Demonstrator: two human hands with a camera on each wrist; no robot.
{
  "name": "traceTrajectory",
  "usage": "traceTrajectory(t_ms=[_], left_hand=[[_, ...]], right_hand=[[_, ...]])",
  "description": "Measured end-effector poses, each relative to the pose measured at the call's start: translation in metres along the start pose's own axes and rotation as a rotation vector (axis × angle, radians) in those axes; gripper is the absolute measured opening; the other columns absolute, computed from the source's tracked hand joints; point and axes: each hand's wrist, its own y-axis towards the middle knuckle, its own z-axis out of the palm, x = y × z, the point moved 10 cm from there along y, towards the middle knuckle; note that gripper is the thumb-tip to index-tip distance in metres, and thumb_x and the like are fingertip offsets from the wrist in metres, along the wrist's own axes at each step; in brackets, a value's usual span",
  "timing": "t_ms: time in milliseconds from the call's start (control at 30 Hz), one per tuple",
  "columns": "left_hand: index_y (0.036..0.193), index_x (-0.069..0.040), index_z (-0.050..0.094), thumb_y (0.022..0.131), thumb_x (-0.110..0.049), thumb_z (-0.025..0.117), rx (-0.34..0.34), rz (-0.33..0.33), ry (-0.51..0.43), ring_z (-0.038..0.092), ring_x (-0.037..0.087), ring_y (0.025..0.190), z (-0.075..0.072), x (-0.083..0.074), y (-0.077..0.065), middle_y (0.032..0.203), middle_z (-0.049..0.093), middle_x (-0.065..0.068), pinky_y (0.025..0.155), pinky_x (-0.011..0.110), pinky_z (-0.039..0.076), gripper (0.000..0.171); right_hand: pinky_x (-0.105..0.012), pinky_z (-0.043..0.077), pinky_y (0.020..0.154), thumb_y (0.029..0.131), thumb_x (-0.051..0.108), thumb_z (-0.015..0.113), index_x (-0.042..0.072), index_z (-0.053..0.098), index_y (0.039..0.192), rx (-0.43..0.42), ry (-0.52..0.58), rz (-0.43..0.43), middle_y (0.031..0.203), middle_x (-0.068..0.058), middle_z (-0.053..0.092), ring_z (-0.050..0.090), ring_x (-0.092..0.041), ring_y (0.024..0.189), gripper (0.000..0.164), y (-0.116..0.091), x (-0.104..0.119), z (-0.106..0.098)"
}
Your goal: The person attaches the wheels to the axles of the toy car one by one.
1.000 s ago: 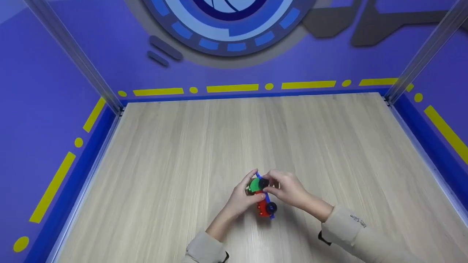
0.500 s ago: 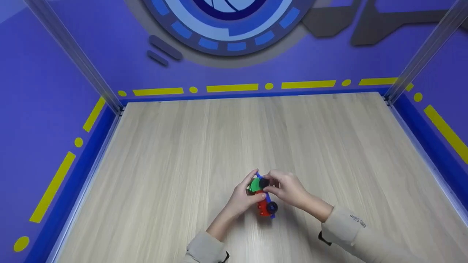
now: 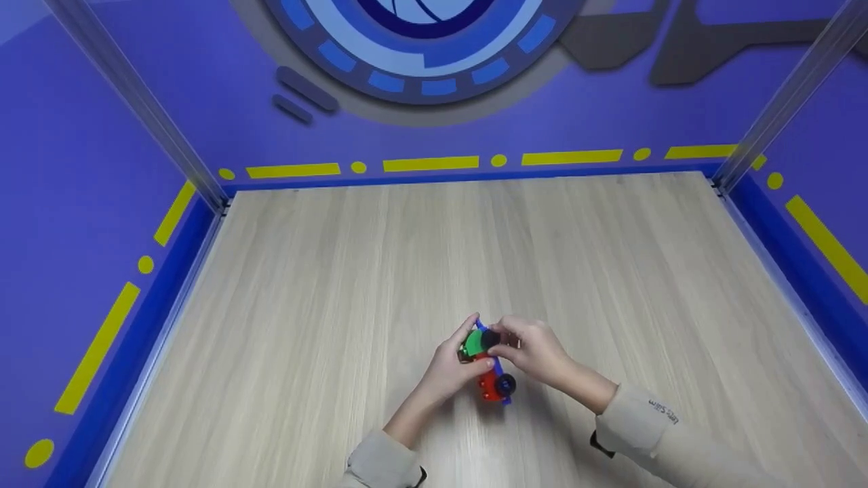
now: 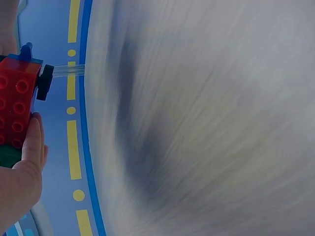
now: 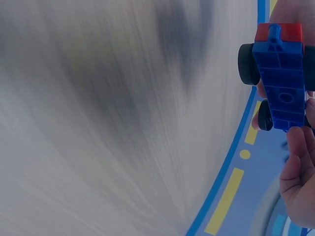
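Observation:
A toy car built of blocks is held up on its side above the table in the head view. It has a red studded block (image 3: pixel 487 388), a green block (image 3: pixel 474 343) and a blue wheeled base (image 5: pixel 281 73). My left hand (image 3: pixel 446 369) grips the blocks, thumb over the red one. At the far end, my right hand (image 3: pixel 532 347) pinches a black wheel (image 3: pixel 489 339) with thumb and fingers. The near black wheel (image 3: pixel 505 385) is in plain sight. In the right wrist view the base's underside faces the camera, with fingertips of the right hand (image 5: pixel 301 182) at its lower end.
A pale wood-grain table (image 3: pixel 352 271) lies under both hands. Blue panels (image 3: pixel 434 139) with yellow markings stand along its back and sides, and metal posts (image 3: pixel 146 102) rise at the back corners.
The near end of the toy car has shifted very slightly to the right. Both hands keep the same hold.

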Motion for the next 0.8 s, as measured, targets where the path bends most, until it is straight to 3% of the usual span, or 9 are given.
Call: traceTrajectory(t_ms=[400,633,800], left_hand=[[0.141,-0.016,0.021,0.08,-0.026,0.062,-0.006,0.023,0.007,0.054,0.016,0.106,0.0014,-0.0036,-0.0007,0.127,0.047,0.01,0.087,0.028,0.046,0.074],[0.134,-0.017,0.036,0.08,-0.022,0.062,0.0,0.037,0.02,0.051,0.016,0.11,0.0024,-0.0046,-0.0012,0.129,0.048,0.006,0.089,0.028,0.044,0.06],[0.132,-0.016,0.04,0.08,-0.023,0.063,-0.001,0.032,0.031,0.045,0.021,0.119,0.0026,-0.004,-0.0004,0.138,0.037,0.009,0.095,0.033,0.04,0.057]], right_hand=[[-0.017,0.045,0.052,0.069,0.01,0.072,0.008,0.061,0.081,-0.03,0.022,-0.023,0.072,0.0,0.063,0.052,-0.004,0.059,0.017,-0.0017,0.0017,-0.0019],[-0.017,0.045,0.051,0.068,0.009,0.072,0.007,0.06,0.081,-0.047,0.03,-0.045,0.072,0.0,0.063,0.053,-0.004,0.059,0.018,-0.0035,0.0024,-0.0025],[-0.016,0.045,0.051,0.068,0.01,0.072,0.007,0.06,0.081,-0.052,0.026,-0.052,0.072,-0.001,0.064,0.054,-0.004,0.059,0.018,-0.0043,0.0028,-0.0028]])
